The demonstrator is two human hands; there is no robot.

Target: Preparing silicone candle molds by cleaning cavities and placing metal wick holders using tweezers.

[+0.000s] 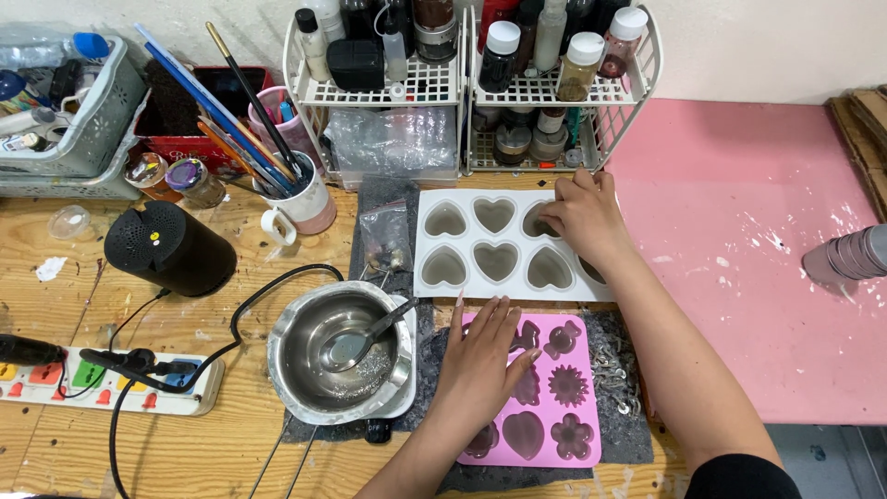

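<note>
In the head view, the left hand lies flat, palm down and fingers spread, on the left part of a pink mould with flower and heart cavities; it grips nothing. The right hand reaches further away and rests on the far right part of a white mould with heart-shaped cavities, its fingertips curled down into one of the hearts; whether they pinch anything there cannot be told. The white mould lies just beyond the pink one, both on a dark mat on the wooden surface. Just left of the left hand stands a steel bowl with a spoon in it. Near the right hand's wrist side, small metal rings lie scattered on the mat. Beyond the right hand stands a white rack of bottles. Far left of both hands sit a black speaker, a power strip and a mug of brushes.
</note>
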